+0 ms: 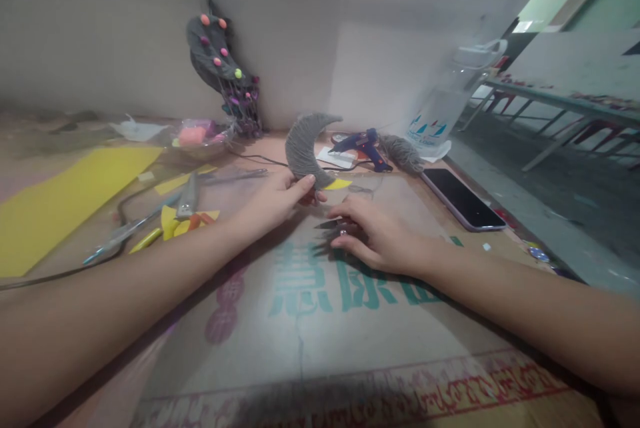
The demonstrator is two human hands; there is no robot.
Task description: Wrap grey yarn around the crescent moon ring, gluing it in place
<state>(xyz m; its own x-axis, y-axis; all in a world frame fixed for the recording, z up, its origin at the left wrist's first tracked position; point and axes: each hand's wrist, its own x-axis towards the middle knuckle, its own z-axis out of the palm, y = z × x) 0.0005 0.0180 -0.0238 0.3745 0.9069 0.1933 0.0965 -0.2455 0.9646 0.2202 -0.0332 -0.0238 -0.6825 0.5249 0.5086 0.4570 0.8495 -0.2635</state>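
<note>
My left hand (295,195) is closed on the lower end of a crescent moon (301,143) wrapped in grey yarn, holding it upright above the cardboard. A small yellow piece (339,184) shows beside the crescent's lower tip; whether it is attached I cannot tell. Just to the right, my right hand (373,231) grips what looks like small scissors (327,224). Their dark pointed blade faces left, and most of the handle is hidden by my fingers. Both hands are over a printed cardboard sheet (240,361).
Behind stand a blue glue gun (367,147), a grey yarn bundle (403,153) and a clear bottle (440,105). A phone (463,199) lies right. On the left are yellow sheet (65,208), a box cutter (187,196) and scraps. A decorated grey moon (213,51) leans at the wall.
</note>
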